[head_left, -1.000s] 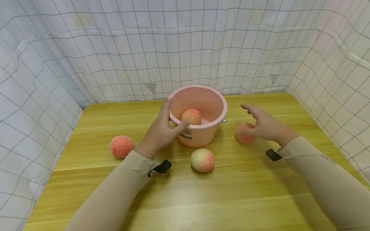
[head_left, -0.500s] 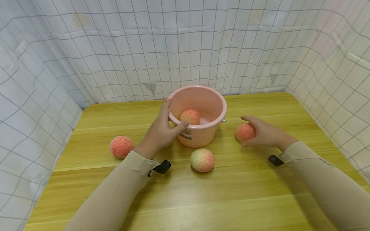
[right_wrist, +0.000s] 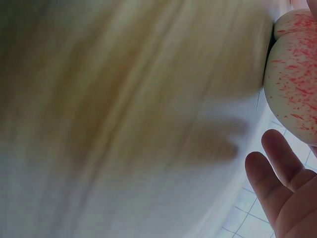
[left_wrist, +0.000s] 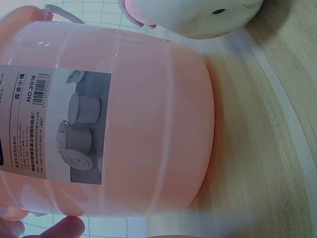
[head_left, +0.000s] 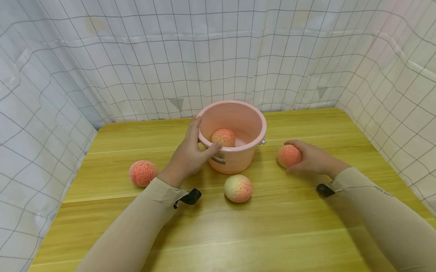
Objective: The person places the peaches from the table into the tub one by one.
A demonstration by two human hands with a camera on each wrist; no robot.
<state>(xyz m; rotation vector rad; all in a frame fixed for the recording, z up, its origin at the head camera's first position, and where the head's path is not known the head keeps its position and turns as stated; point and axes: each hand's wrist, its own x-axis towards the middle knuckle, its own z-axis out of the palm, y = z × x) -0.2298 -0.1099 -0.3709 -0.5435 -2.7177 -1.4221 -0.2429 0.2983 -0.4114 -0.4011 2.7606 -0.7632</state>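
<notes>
Though coral on top, the rightmost peach (head_left: 287,156) cream and red-flecked below.

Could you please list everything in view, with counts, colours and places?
Table: one, yellow wood-grain, beneath the bucket
Gridded sheeting: pieces uncountable, white with grey lines, behind the table and at both sides
Triangles: two, grey, low on the back sheeting
Bucket: one, pink, on the table
Label: one, grey and white, on the bucket's side
Inner peach-like fruit: one, coral-speckled, inside the bucket
Left fruit: one, coral, left of the bucket
Front fruit: one, cream and coral, nearer than the bucket
Right fruit: one, coral, right of the bucket
Wrist devices: two, black, at the cuffs
Sleeves: two, beige, on the forearms
Left grip: one, bare, on the bucket's rim
Right grip: one, bare, around the right fruit
</notes>
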